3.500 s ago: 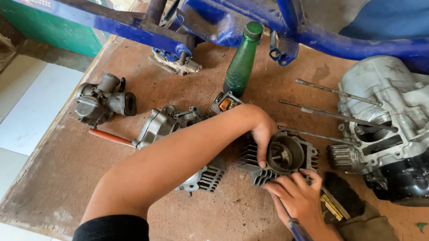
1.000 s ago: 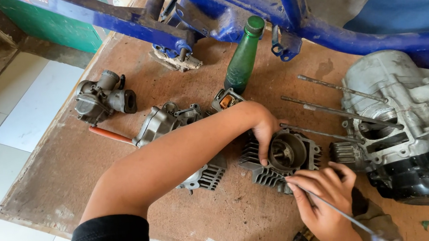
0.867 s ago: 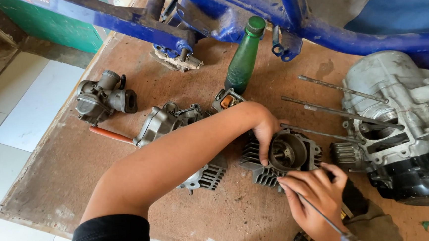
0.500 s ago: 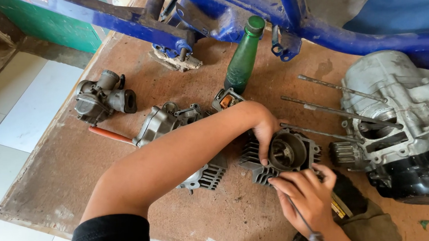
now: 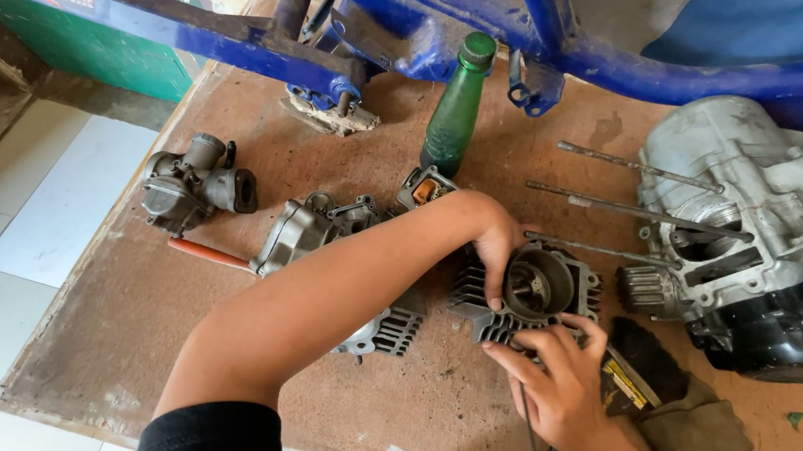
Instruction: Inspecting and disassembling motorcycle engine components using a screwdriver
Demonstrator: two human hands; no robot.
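Head view: your left hand rests on finned cylinder, fingers curled over bore rim. Your right hand at its near side, fingers closed around thin tool, mostly hidden. Cylinder on brown board, near engine case, green bottle beyond
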